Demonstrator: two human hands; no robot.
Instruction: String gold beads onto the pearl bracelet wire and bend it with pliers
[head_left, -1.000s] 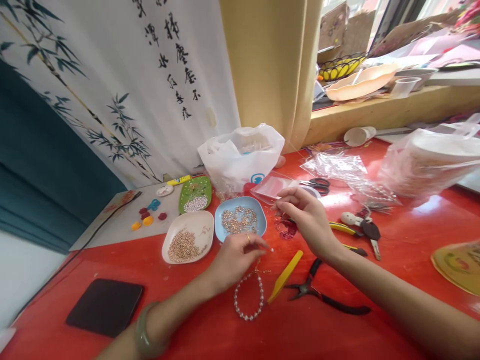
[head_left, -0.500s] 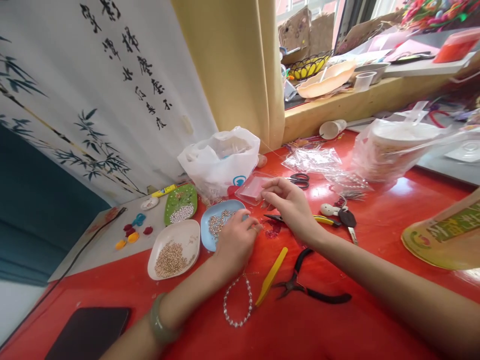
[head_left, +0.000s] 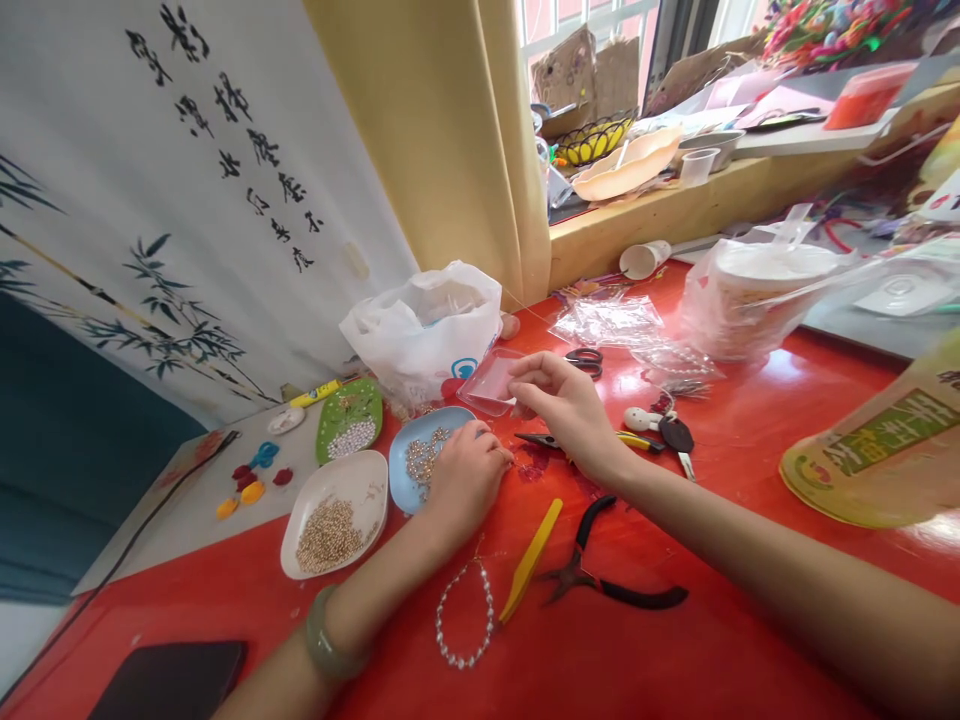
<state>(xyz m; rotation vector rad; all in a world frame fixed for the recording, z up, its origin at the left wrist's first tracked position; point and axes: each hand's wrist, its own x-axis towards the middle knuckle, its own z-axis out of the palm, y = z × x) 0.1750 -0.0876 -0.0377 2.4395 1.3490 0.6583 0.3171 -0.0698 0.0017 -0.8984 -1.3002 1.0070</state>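
Note:
My left hand is low over the table at the right rim of the blue dish, its fingers curled and pressed together. Whatever lies in them is too small to make out. Gold beads fill part of that dish. Up and to the right, my right hand is closed in a pinch beside a clear plastic case; what it pinches I cannot make out. Long-nose pliers lie partly beneath that hand. Nearer me lie a beaded bracelet, yellow tweezers and black-handled cutters.
A cream dish of small gold beads and a green tray stand at the left. Behind are a white plastic bag and scissors. Keys, a bagged cup and a bottle occupy the right.
The whole view has shifted slightly, moving the table things left in the picture. My left hand has lowered toward the table and its fingers have drawn together. My right hand keeps its pinch.

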